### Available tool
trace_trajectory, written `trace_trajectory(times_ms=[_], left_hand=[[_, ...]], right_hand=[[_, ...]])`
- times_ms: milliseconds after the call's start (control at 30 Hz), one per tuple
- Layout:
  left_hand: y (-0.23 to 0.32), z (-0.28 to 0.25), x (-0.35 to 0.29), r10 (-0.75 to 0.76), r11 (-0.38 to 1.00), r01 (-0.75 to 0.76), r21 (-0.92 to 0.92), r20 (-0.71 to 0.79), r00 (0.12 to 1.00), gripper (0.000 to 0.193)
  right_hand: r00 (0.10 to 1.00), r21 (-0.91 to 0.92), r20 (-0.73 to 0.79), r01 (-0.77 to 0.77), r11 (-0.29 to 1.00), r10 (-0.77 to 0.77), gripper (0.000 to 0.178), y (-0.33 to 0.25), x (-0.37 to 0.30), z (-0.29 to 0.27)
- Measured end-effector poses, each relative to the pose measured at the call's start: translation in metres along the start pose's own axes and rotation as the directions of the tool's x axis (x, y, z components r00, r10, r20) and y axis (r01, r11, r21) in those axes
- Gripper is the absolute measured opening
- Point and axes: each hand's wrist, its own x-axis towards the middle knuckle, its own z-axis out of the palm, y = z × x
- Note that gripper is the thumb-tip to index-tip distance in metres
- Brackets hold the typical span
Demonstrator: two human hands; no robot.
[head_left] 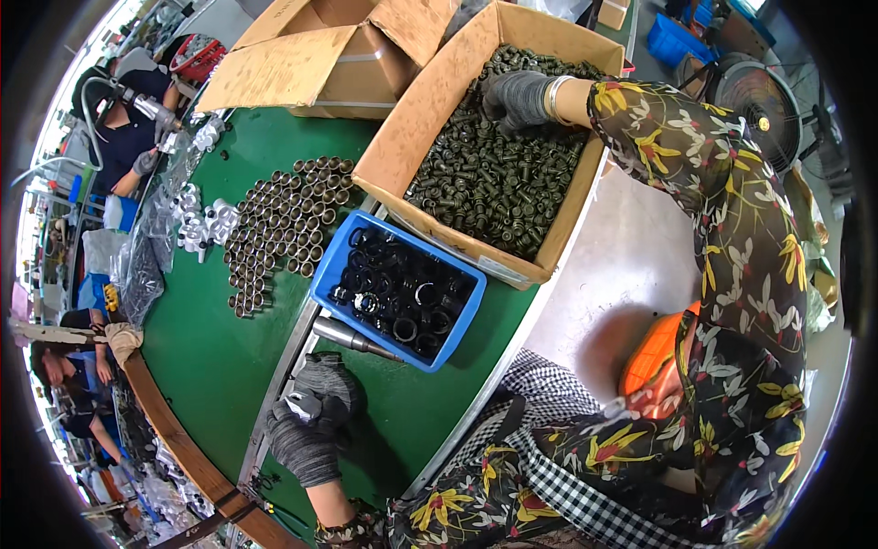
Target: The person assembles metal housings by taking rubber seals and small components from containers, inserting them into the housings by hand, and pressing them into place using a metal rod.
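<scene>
In the lower left, my left hand (pixel 309 435), in a grey knit glove, curls its fingers round a small silver metal part (pixel 304 403) above the green table. Much of that part is hidden by the glove. My right hand (pixel 521 99), gloved alike, reaches into a cardboard box (pixel 389 156) at the far right. Its fingers bend down among many small dark ribbed metal fittings (pixel 498 183); the fingertips are hidden, so what they grip cannot be made out. Between my hands stands a blue bin (pixel 399 235) of black rings (pixel 380 274). Beside it lies a tapered steel rod (pixel 352 339).
Metal sleeves (pixel 283 220) stand clustered on the green table (pixel 197 339), beside silver castings (pixel 206 224). An open carton (pixel 357 78) stands at the back. An orange stool (pixel 654 361) and a fan (pixel 759 105) are to the right. Other people (pixel 137 119) work along the left.
</scene>
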Motion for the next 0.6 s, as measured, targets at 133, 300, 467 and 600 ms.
trace_trajectory(times_ms=[133, 300, 467, 600], left_hand=[[-0.008, 0.002, 0.000, 0.007, 1.000, -0.007, 0.017, -0.027, 1.000, 0.071], [-0.017, 0.012, 0.001, 0.097, 0.995, -0.097, 0.000, -0.062, 0.993, 0.066], [-0.013, 0.003, -0.004, 0.079, 0.997, -0.079, 0.006, -0.067, 0.995, 0.061], [-0.017, 0.006, -0.001, 0.124, 0.992, -0.125, -0.001, -0.046, 0.991, 0.064]], right_hand=[[1.000, -0.027, 0.015, 0.006, 1.000, -0.005, 0.031, -0.007, 0.007, -0.002], [0.994, 0.005, 0.060, -0.090, 0.996, 0.090, 0.021, -0.006, -0.009, -0.006], [0.996, -0.221, -0.044, 0.063, 0.973, -0.075, 0.023, -0.019, -0.005, 0.005], [0.998, -0.308, -0.012, -0.056, 0.950, 0.055, 0.028, -0.026, -0.005, 0.002]])
